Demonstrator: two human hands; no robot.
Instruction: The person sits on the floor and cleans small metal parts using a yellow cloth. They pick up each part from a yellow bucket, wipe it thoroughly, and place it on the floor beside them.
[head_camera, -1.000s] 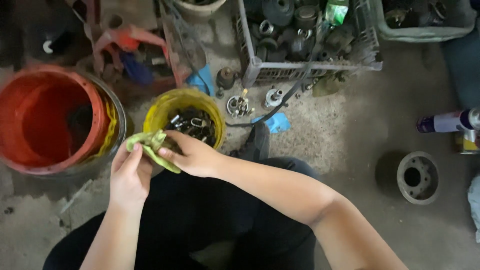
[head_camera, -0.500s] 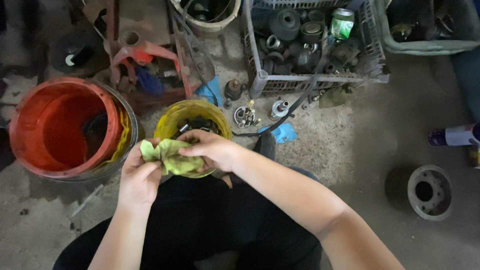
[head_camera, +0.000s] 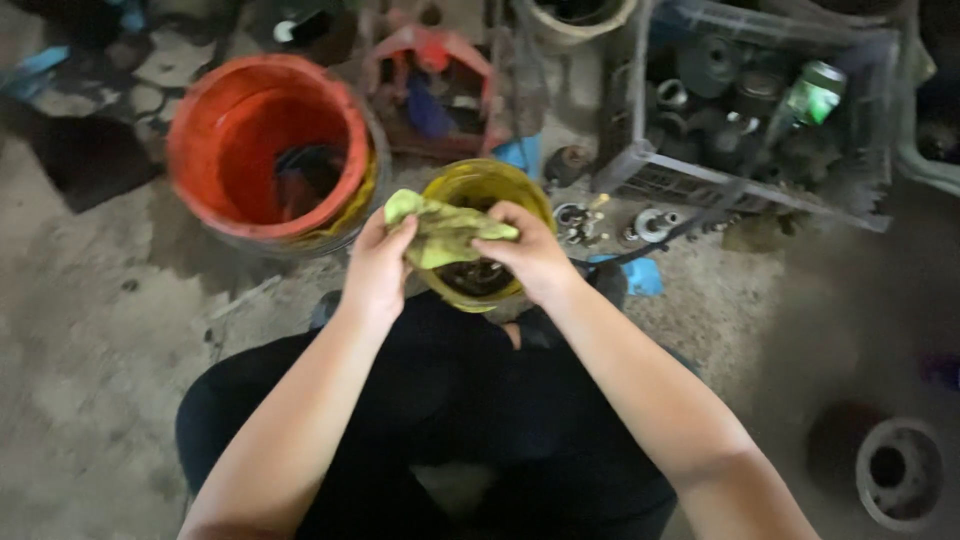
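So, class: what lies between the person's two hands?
In the head view, a crumpled green cloth spans the left hand and right hand, above the yellow bucket.

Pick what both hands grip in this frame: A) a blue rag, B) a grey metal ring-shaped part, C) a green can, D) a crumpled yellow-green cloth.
D: the left hand and right hand both pinch the crumpled yellow-green cloth above the small yellow plastic bucket.

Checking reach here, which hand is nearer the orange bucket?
Left. The left hand grips the green rag just right of the orange bucket; the right hand sits farther right, over the yellow bucket.
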